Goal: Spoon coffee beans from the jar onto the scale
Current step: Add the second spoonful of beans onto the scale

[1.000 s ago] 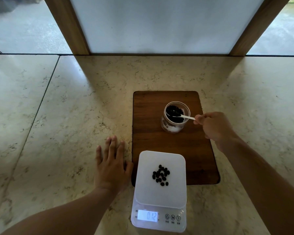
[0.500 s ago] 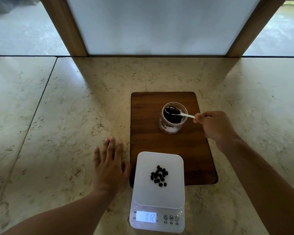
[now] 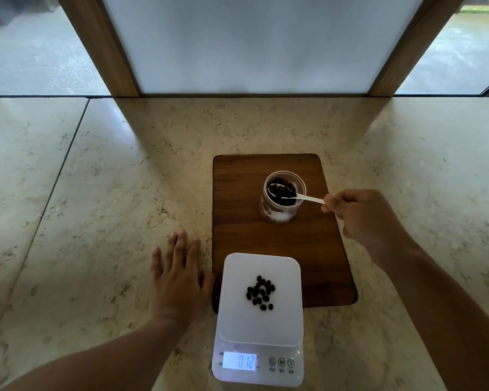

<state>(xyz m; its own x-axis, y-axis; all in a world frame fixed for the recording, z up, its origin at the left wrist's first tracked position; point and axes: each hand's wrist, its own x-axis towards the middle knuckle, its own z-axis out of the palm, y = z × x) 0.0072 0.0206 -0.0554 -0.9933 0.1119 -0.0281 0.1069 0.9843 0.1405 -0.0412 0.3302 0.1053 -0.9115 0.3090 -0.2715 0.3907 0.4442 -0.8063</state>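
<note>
A clear jar (image 3: 302, 185) of dark coffee beans stands on a wooden board (image 3: 294, 244). My right hand (image 3: 362, 218) pinches the handle of a white spoon (image 3: 308, 197); the spoon's bowl is inside the jar mouth with beans in it. In front of the board sits a white scale (image 3: 232, 320) with a small pile of coffee beans (image 3: 261, 292) on its platform. Its display (image 3: 240, 361) reads 012. My left hand (image 3: 178, 280) lies flat on the counter just left of the scale, fingers spread, holding nothing.
The stone counter (image 3: 110, 193) stretches wide to the left and right, with a seam at the left. A frosted panel (image 3: 251, 43) between two wooden posts closes the back edge.
The spoon's bowl has shifted inside the jar and now sits at the mouth carrying beans. My left hand and the scale reading are unchanged.
</note>
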